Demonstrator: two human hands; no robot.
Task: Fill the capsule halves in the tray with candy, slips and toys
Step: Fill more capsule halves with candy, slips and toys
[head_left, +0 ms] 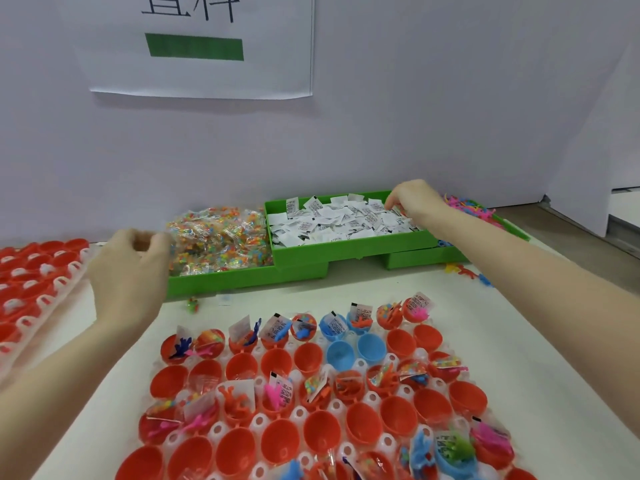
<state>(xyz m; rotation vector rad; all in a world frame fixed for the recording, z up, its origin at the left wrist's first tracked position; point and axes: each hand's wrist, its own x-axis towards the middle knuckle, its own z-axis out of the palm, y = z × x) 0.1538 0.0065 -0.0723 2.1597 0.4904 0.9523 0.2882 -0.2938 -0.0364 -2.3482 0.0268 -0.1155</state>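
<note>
Capsule halves, mostly red with a few blue, are seen standing open side up in a clear tray on the white desk. Some halves are filled with candy, a printed slip and a small rubbery toy; others are bare inside.

Behind the tray, three green bins are set in a row against the wall. The left bin is heaped with candy packets, the middle bin with slips, and the right bin holds toys, largely hidden by the right forearm.

The right hand is reached into the far right corner of the slip bin, its fingers curled downward with the tips touching the slips; whether a slip is pinched cannot be told.

The left hand is held just beside the left edge of the candy bin, its fingers curled toward the packets and blurred, so that contact or a pinch cannot be told.

A second tray of red halves lies at the left edge of the desk. A few loose toys are scattered in front of the right bin, and a loose candy packet lies in front of the left one. A paper sign with a green bar is fixed on the wall.
</note>
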